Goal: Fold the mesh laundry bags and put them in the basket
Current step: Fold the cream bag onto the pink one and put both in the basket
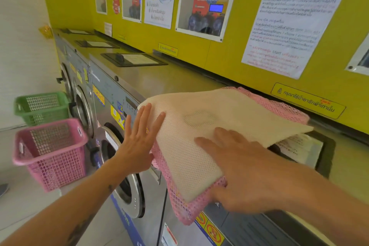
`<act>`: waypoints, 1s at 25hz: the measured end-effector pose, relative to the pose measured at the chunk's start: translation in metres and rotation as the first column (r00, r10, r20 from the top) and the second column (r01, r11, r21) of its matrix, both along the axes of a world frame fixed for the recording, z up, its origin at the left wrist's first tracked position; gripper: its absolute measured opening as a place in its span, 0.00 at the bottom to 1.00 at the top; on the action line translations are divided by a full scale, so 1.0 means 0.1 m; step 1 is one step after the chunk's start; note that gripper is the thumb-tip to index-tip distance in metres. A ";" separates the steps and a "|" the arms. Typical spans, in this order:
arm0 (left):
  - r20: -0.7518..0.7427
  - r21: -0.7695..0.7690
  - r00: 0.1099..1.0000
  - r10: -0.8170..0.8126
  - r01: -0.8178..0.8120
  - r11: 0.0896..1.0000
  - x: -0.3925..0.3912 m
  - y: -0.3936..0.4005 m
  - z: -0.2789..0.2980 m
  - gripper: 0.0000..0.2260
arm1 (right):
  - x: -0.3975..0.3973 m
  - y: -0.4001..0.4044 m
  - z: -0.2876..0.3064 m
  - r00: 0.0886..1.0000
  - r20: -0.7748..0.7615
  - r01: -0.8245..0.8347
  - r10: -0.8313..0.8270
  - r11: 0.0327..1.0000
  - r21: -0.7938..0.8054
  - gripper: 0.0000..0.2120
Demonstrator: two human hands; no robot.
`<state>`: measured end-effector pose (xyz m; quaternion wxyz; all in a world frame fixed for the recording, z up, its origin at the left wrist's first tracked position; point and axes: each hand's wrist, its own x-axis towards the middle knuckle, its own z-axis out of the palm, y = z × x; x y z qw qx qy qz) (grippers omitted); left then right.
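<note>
On the floor far left we have the green basket & pink basket, both well apart from the work. Our left hand is flat, fingers spread, holding nothing, touching the cream mesh bag at its left edge. That bag lies atop the pink mesh bag on the washer top, overhanging the front. Right hand presses flat, not gripping. Looks light, floppy, prob. slippery; we'd pinch both layers at a corner or folded edge.

Head view, angled down, apparently close

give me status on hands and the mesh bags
Right hand flat on cream mesh bag, left hand open at its edge. Pink mesh bag underneath. Pink basket unobstructed.
</note>
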<state>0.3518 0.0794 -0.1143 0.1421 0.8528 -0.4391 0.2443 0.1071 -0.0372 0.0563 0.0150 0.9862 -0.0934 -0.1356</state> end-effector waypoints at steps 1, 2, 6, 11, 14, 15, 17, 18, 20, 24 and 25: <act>0.001 -0.023 1.000 0.005 -0.005 1.000 -0.01 -0.04 -0.02 0.58 | 0.05 0.05 -0.14 0.999 -0.035 -0.034 0.031 0.995 -0.097 0.50; -0.002 -0.046 1.000 0.009 -0.009 0.999 -0.01 -0.08 -0.04 0.58 | 0.10 0.08 -0.28 0.997 -0.055 -0.056 0.046 0.980 -0.191 0.54; -0.004 -0.032 1.000 0.008 -0.008 0.999 -0.02 -0.12 -0.09 0.58 | 0.23 0.11 -0.58 0.997 0.028 -0.059 0.077 0.915 -0.400 0.53; 0.003 0.069 1.000 0.014 -0.014 0.998 -0.03 -0.01 -0.15 0.63 | 0.31 0.04 -0.53 0.974 0.180 -0.055 0.136 0.917 -0.395 0.31; 0.004 0.081 1.000 -0.006 0.006 0.997 -0.13 0.06 -0.22 0.61 | 0.26 -0.11 -0.38 0.961 0.247 -0.088 0.124 0.985 -0.149 0.22; -0.010 0.086 1.000 -0.013 0.014 0.996 -0.19 0.07 -0.25 0.61 | 0.23 -0.15 -0.33 0.955 0.276 -0.092 0.107 0.993 -0.068 0.22; -0.049 0.053 0.999 -0.011 0.014 0.998 -0.30 0.06 -0.30 0.61 | 0.20 -0.22 -0.30 0.938 0.334 -0.109 0.089 0.993 0.041 0.21; -0.074 0.017 0.997 0.000 0.001 1.000 -0.36 0.03 -0.31 0.60 | 0.19 -0.24 -0.29 0.935 0.343 -0.119 0.086 0.990 0.077 0.21; -0.123 -0.079 0.992 0.025 -0.035 0.996 -0.44 -0.06 -0.30 0.57 | 0.17 -0.25 -0.27 0.933 0.349 -0.148 0.083 0.975 0.166 0.21; -0.183 -0.159 0.983 0.002 -0.031 0.987 -0.53 -0.10 -0.26 0.50 | 0.03 -0.38 -0.13 0.896 0.444 -0.201 -0.025 0.868 0.454 0.20; -0.199 -0.183 0.980 -0.020 -0.017 0.983 -0.55 -0.09 -0.25 0.47 | -0.03 -0.44 -0.09 0.887 0.458 -0.208 -0.059 0.834 0.511 0.20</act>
